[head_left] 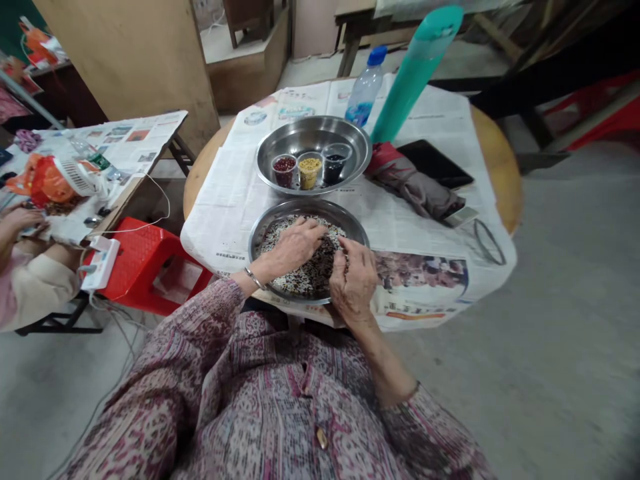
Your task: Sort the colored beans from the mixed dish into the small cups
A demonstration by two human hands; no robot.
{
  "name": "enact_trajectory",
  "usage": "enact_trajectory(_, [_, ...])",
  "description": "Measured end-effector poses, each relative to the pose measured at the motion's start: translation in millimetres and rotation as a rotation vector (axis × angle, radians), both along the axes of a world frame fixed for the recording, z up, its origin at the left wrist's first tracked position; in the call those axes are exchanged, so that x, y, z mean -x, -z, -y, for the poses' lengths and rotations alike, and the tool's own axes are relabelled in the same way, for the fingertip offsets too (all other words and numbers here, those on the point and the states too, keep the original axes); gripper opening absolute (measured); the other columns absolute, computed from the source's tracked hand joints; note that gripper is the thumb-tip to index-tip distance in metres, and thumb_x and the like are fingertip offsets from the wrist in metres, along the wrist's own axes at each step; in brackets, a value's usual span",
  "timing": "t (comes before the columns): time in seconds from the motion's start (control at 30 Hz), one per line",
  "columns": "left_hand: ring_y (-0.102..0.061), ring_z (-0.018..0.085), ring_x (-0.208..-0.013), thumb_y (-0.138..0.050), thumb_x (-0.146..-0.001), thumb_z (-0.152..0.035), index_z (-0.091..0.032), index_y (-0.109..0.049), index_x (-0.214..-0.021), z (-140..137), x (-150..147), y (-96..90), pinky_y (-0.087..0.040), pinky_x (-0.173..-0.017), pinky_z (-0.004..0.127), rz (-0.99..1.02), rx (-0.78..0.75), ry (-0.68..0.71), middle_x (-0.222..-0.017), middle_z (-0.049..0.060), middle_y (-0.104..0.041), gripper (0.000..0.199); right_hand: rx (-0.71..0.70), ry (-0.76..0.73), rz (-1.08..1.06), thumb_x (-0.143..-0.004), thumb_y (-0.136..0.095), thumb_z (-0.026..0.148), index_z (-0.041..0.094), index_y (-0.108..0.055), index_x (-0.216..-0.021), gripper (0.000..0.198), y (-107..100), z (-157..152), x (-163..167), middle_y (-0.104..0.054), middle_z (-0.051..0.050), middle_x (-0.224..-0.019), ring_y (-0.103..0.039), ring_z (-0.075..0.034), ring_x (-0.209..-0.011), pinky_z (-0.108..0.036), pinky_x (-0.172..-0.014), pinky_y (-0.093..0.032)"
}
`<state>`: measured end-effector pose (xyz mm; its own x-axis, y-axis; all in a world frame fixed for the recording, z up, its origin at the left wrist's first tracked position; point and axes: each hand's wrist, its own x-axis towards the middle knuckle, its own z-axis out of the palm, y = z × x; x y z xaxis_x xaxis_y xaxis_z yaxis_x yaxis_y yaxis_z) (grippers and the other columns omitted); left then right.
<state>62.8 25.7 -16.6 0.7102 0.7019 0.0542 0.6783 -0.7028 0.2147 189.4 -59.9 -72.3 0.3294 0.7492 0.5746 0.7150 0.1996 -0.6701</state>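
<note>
A steel bowl (253,247) near the table's front edge holds a mix of white, black and a few other-coloured grains (280,273). My left hand (297,247), with a bracelet at the wrist, reaches over the left side, its fingers stretched out onto the grains. Over the right rim comes my right hand (356,277), its thumb and forefinger tips close together above the grains; anything between them is too small to make out. Just beyond, a larger steel bowl (300,128) contains three clear cups: dark red beans (284,172), yellow grains (310,172) and black grains (334,170).
Newspaper (225,200) covers the round table. Behind the bowls are a water bottle (367,87) and a tall teal container (415,77). To the right lie a folded umbrella (415,183), a dark tablet-like object (437,163) and a bangle-like ring (489,243). A red stool (145,267) stands left.
</note>
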Motion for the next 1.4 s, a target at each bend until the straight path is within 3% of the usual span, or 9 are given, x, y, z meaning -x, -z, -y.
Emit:
enact_trajectory(0.17, [-0.042,0.036,-0.129,-0.07,-0.086,-0.047,-0.021,-0.05,-0.137,-10,18,-8.6,-0.043,-0.103,0.052,-0.116,-0.016,-0.161,-0.142,0.015,-0.044,0.061,0.012,-0.001,-0.008,-0.099,-0.038,0.031,0.02,-0.063,-0.122,0.035,0,-1,0,-0.069,-0.011,-0.119,-0.06,-0.023,-0.112,-0.046,-0.102,-0.046])
enact_trajectory(0.23, [-0.047,0.033,-0.123,-0.067,-0.089,-0.04,-0.021,-0.054,-0.132,-8,23,-7.5,-0.046,-0.1,0.049,-0.123,0.043,-0.156,-0.134,0.014,-0.049,0.049,0.015,-0.006,-0.009,-0.099,-0.039,0.032,0.019,-0.063,-0.122,0.036,0,-1,0,-0.068,-0.011,-0.119,-0.06,-0.023,-0.112,-0.046,-0.102,-0.046])
enact_trajectory(0.43, [-0.059,0.018,-0.099,-0.05,-0.095,-0.016,-0.019,-0.064,-0.109,17,28,-1.2,-0.05,-0.094,0.034,-0.023,0.182,0.101,-0.105,0.006,-0.06,0.02,0.037,-0.014,-0.032,-0.1,-0.036,0.033,0.02,-0.062,-0.122,0.037,-1,0,0,-0.067,-0.012,-0.119,-0.058,-0.023,-0.113,-0.046,-0.102,-0.044])
enact_trajectory(0.57, [-0.052,0.025,-0.117,-0.059,-0.093,-0.03,-0.019,-0.064,-0.115,31,22,5.6,-0.044,-0.105,0.041,-0.019,0.074,0.335,-0.122,0.01,-0.058,0.025,0.037,-0.005,-0.028,-0.1,-0.036,0.032,0.02,-0.063,-0.123,0.038,1,0,0,-0.066,-0.013,-0.12,-0.057,-0.024,-0.115,-0.049,-0.104,-0.043])
enact_trajectory(0.73, [-0.035,0.03,-0.138,-0.058,-0.092,-0.032,-0.019,-0.06,-0.125,9,-2,17.8,-0.028,-0.115,0.051,-0.054,-0.072,0.404,-0.141,0.012,-0.051,0.035,0.038,-0.009,0.019,-0.101,-0.036,0.033,0.017,-0.063,-0.122,0.039,1,0,0,-0.066,-0.015,-0.12,-0.057,-0.025,-0.116,-0.048,-0.105,-0.043])
enact_trajectory(0.9, [-0.048,0.03,-0.122,-0.053,-0.092,-0.021,-0.013,-0.059,-0.122,-18,-13,10.6,-0.04,-0.103,0.044,-0.104,-0.106,0.236,-0.131,0.014,-0.054,0.031,0.068,-0.003,0.063,-0.101,-0.035,0.033,0.016,-0.063,-0.123,0.039,1,1,0,-0.066,-0.016,-0.12,-0.056,-0.025,-0.118,-0.048,-0.106,-0.041])
enact_trajectory(1.07, [-0.057,0.024,-0.105,-0.039,-0.097,-0.011,-0.014,-0.061,-0.114,-15,15,-4.7,-0.05,-0.088,0.038,-0.109,-0.001,-0.058,-0.116,0.013,-0.058,0.028,0.099,-0.021,0.097,-0.1,-0.037,0.034,0.018,-0.063,-0.122,0.037,1,1,0,-0.066,-0.014,-0.119,-0.056,-0.025,-0.117,-0.047,-0.105,-0.042])
enact_trajectory(1.27, [-0.06,0.019,-0.103,-0.05,-0.098,-0.024,-0.02,-0.059,-0.115,25,56,-10.5,-0.05,-0.095,0.034,-0.012,0.167,0.021,-0.109,0.005,-0.06,0.019,0.146,-0.041,0.164,-0.1,-0.04,0.031,0.016,-0.063,-0.122,0.035,-5,4,2,-0.067,-0.015,-0.119,-0.057,-0.026,-0.116,-0.047,-0.104,-0.045])
enact_trajectory(1.4, [-0.047,0.03,-0.124,-0.074,-0.082,-0.032,-0.021,-0.047,-0.132,43,70,-8.2,-0.047,-0.102,0.044,-0.006,0.077,-0.056,-0.136,0.013,-0.048,0.058,0.237,-0.144,0.239,-0.097,-0.042,0.027,0.017,-0.06,-0.127,0.036,-18,-3,-4,-0.065,-0.015,-0.122,-0.055,-0.027,-0.118,-0.048,-0.102,-0.046])
